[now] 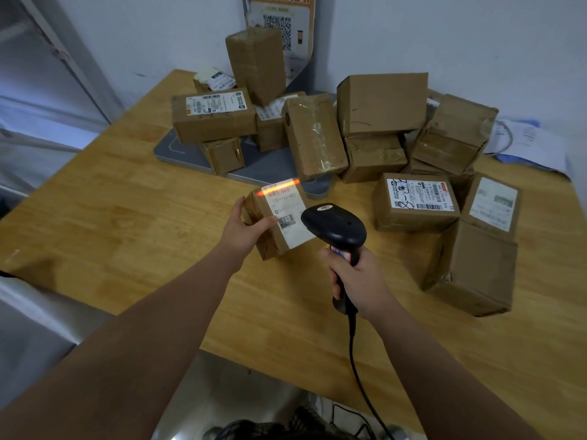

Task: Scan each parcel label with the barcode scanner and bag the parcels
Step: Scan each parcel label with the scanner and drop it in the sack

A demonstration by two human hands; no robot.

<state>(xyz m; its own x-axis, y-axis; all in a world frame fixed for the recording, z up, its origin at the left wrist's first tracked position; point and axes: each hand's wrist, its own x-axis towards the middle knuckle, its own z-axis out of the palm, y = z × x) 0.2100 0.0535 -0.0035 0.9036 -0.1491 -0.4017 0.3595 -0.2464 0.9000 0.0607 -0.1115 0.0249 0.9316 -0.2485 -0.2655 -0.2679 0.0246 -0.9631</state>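
My left hand [246, 228] grips a small brown cardboard parcel [270, 239] by its left side, tilted above the wooden table [127, 198]. Its white label [287, 211] faces up, and an orange scan line glows across the label's top edge. My right hand [355, 277] grips the handle of a black corded barcode scanner [333, 225], whose head points at the label from just to the right of it. Several other brown parcels are piled at the back and right, among them a labelled box [414, 201] and a larger plain one [473, 268].
A grey flat scale [254, 168] lies under part of the pile. A tall box [255, 63] stands against the wall beneath a QR-code poster [281, 20]. Papers [527, 138] lie at the far right. The scanner's cable [359, 376] hangs over the table's near edge.
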